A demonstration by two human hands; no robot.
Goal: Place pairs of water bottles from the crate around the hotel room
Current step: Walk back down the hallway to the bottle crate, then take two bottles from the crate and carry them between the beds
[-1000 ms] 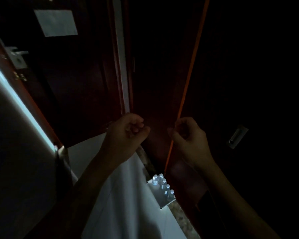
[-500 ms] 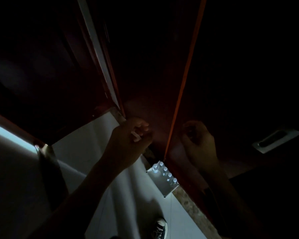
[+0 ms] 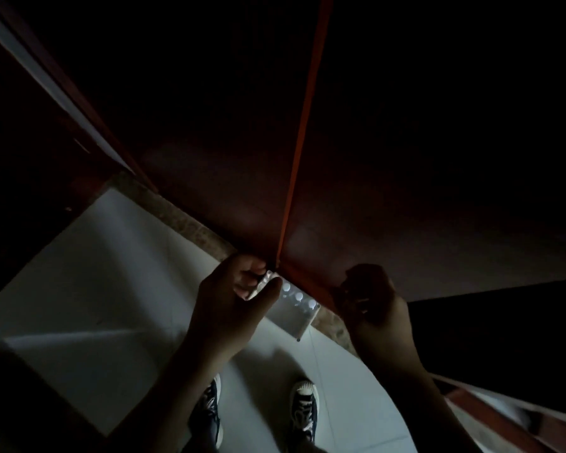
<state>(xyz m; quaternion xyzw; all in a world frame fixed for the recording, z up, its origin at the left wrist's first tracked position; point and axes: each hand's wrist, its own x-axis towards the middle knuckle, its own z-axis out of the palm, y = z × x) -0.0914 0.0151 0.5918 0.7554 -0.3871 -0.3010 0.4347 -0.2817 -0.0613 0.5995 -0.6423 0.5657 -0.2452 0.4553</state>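
So the crate (image 3: 294, 317) of water bottles (image 3: 298, 296) is sitting on the floor (image 3: 111, 289), right against the base of the dark wood panel (image 3: 209, 207), with its long side running along that base. Both hands are hanging above it. The left hand (image 3: 234, 302) looks nearer, its curled grip overlapping the crate's far-left corner, though I can't tell if it's actually touching anything. The right hand (image 3: 371, 299) is off to the crate's right, grip too dark to read.
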